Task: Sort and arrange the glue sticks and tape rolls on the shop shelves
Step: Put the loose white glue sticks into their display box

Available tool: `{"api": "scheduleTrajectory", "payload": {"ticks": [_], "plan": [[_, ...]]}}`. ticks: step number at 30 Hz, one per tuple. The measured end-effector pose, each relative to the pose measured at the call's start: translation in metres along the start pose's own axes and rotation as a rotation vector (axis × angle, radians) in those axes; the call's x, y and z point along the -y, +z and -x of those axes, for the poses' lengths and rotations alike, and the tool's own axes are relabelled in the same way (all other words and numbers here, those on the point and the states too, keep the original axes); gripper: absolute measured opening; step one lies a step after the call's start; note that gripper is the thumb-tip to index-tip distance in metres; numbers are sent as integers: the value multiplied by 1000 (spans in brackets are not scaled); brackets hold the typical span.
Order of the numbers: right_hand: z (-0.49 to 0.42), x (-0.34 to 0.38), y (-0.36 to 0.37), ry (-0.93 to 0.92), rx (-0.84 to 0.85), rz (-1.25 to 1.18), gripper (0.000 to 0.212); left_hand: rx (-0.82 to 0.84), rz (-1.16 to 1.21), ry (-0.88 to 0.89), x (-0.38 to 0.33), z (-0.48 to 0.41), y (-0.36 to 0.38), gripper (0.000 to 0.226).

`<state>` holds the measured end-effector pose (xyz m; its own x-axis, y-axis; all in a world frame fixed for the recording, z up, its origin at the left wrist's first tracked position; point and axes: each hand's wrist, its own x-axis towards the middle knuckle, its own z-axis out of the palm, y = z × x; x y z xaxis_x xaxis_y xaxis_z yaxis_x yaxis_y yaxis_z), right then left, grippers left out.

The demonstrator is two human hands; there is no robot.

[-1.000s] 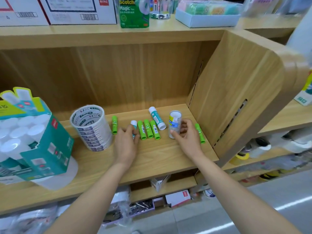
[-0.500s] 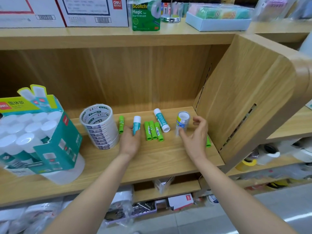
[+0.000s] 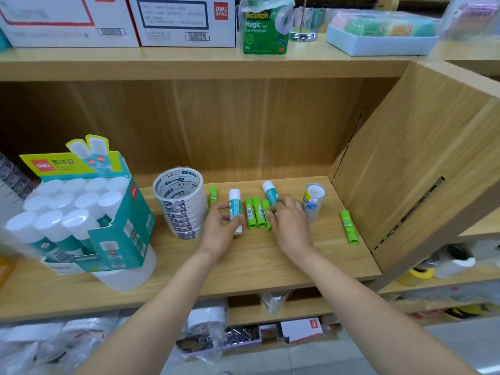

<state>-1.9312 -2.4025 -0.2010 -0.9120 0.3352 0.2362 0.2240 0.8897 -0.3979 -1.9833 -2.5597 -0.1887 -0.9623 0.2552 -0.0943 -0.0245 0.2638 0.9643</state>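
Head view: the left hand pinches a white-and-teal glue stick at frame centre on the shelf. The right hand has left the small tape roll and now touches the green glue sticks; grip unclear.

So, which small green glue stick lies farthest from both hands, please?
The lone green glue stick at the shelf's right end, right of the small clear tape stack; the other four lie left of it, near the left hand and right hand.
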Motion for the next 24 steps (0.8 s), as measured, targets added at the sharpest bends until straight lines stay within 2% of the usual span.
{"api": "scheduleTrajectory", "payload": {"ticks": [4,6,9,12,18,21,24], "plan": [[5,2,-5,33,-47,-55,14,14,5,-2,3,1,-1,41],[6,1,-8,61,-38,-89,22,14,-15,-5,6,-1,0,43],[4,1,-11,113,74,-56,40,28,-46,4,5,0,0,50],[7,3,-15,134,122,-36,47,35,-50,28,3,7,-2,50],[28,14,-23,154,-49,-398,71,-49,37,95,-1,38,-15,37],[36,35,-28,104,-66,-618,66,-113,47,199,-6,63,-28,36],[48,65,-29,31,-36,-719,61,-189,38,317,-9,89,-47,37]]}}
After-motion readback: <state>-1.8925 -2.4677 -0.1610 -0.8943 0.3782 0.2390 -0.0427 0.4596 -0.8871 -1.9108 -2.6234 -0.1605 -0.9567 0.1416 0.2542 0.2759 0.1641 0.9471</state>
